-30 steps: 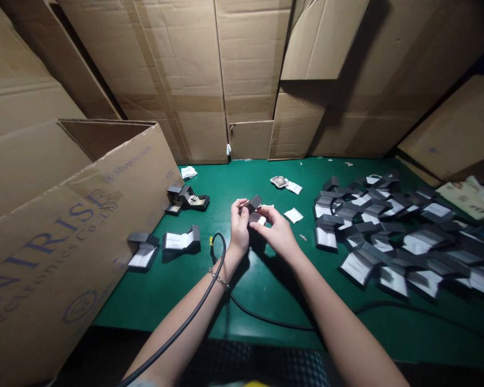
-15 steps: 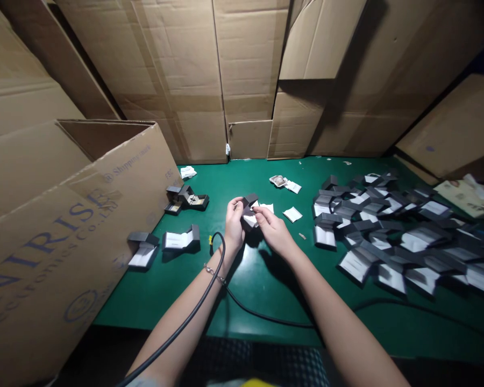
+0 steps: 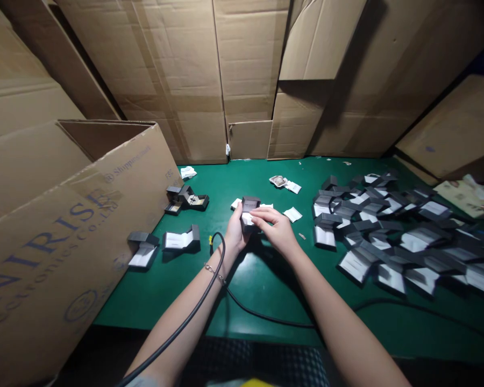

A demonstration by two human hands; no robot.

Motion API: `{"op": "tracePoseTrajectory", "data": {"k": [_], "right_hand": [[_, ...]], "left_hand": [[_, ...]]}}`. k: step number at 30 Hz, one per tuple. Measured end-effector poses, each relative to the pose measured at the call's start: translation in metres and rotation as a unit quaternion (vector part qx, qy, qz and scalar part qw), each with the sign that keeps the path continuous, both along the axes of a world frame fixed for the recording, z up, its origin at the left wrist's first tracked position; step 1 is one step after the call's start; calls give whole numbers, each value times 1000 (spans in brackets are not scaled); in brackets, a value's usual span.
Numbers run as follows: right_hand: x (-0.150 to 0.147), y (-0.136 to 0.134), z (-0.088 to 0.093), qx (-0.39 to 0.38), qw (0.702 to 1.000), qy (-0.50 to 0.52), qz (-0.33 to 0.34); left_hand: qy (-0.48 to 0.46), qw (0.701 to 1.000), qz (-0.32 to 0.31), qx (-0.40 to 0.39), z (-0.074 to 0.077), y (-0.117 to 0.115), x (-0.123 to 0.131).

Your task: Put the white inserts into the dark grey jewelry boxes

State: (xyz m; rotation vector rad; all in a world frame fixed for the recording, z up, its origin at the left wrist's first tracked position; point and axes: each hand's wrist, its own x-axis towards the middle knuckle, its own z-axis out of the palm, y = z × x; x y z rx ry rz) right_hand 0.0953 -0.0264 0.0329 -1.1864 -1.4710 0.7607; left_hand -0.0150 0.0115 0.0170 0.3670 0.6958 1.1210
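Note:
My left hand (image 3: 235,232) is wrapped round a small black jewellery box (image 3: 250,203), which stands with its lid raised above the green table. White shows inside the box, a pad or card insert (image 3: 247,218). The thumb and fingertips of my right hand (image 3: 275,226) are drawn together on this insert at the box's right side. They partly cover it, so its exact shape is hidden. Just behind the box lie small white packets (image 3: 292,214).
Many open black boxes with white inserts (image 3: 355,265) crowd the right of the table. Several more boxes (image 3: 181,239) stand at left beside a large carton (image 3: 116,226). A black cable (image 3: 266,318) crosses my left forearm and the table. Cardboard (image 3: 177,80) walls the back.
The box has turned more upright, its lid interior now facing me. My right fingers have shifted over its white insert, and a white packet behind the left hand has come into view.

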Motion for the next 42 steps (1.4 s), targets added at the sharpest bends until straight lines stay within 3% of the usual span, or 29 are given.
{"op": "tracePoseTrajectory", "data": {"k": [9,17,26,34,42], "right_hand": [[-1,-1,0,-5,999,-30,36],[3,-1,-2,55,991,-108,49],[6,0,-6,86,987,-117,67],[3,-2,1,38,994,-72,75],[12,2,0,-17,999,-27,26]], "left_hand": [[-4,998,-17,-53,3,-8,5],[-6,999,1,-46,1,-8,6],[-2,999,37,-21,0,-11,8],[-24,998,15,-58,2,-7,4],[-42,996,-8,-78,9,-3,-3]]}}
